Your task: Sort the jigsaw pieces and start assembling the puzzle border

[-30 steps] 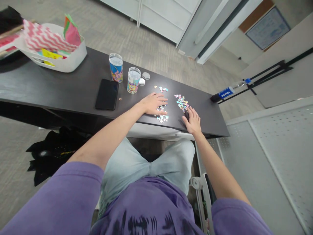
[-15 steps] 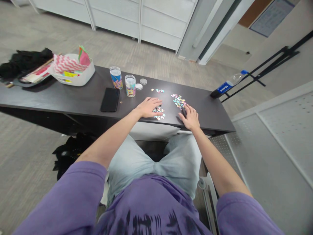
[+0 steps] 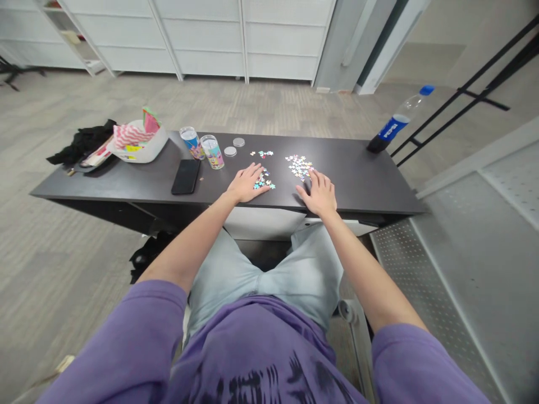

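Observation:
Small pastel jigsaw puzzle pieces lie in groups on the dark tabletop [image 3: 353, 174]. My left hand [image 3: 245, 184] rests open at the left side of the nearer pile of pieces [image 3: 264, 180] and partly covers it. At the lower right edge of a wider pile of pieces [image 3: 298, 166], my right hand [image 3: 320, 193] lies open with its thumb apart from the fingers. Farther back, a small cluster of pieces [image 3: 265, 154] sits near two round metal lids [image 3: 230, 151]. Neither hand visibly grips anything.
Two clear cartoon-printed jars [image 3: 213, 152] stand left of the lids, with a black phone [image 3: 186, 177] in front. A white basket [image 3: 147, 151] of packets and a black cloth [image 3: 82, 140] are at the far left. A Pepsi bottle [image 3: 391, 130] stands at the back right.
The camera view has tilted and shifted, so the table looks more level. Both hands stay open beside the same piles, with little visible movement over the table.

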The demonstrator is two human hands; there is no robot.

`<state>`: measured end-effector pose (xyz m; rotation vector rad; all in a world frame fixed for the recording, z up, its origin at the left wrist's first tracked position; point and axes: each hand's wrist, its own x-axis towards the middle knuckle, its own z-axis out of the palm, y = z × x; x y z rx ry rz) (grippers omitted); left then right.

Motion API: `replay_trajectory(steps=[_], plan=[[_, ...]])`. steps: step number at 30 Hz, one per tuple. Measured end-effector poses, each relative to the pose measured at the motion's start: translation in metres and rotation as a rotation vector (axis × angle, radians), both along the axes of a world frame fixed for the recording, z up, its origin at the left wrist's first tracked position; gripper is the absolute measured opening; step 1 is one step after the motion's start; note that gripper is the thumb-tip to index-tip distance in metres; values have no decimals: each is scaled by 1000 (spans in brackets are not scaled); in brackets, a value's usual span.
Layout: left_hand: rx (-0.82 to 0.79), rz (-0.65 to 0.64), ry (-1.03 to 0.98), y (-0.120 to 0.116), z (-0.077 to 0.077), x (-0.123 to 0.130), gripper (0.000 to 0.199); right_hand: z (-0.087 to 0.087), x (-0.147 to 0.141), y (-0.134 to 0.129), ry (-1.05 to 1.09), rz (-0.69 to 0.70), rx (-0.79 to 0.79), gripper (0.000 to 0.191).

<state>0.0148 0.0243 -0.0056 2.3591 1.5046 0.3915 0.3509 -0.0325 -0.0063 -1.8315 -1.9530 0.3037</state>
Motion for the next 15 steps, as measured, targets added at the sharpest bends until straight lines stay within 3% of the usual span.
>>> replay_trajectory(steps=[9, 15], plan=[[-21, 118, 82, 0, 3, 6, 94, -4, -2, 0, 72, 49, 35, 98], [-29, 89, 203, 4, 14, 18, 102, -9, -2, 2, 109, 51, 31, 118]])
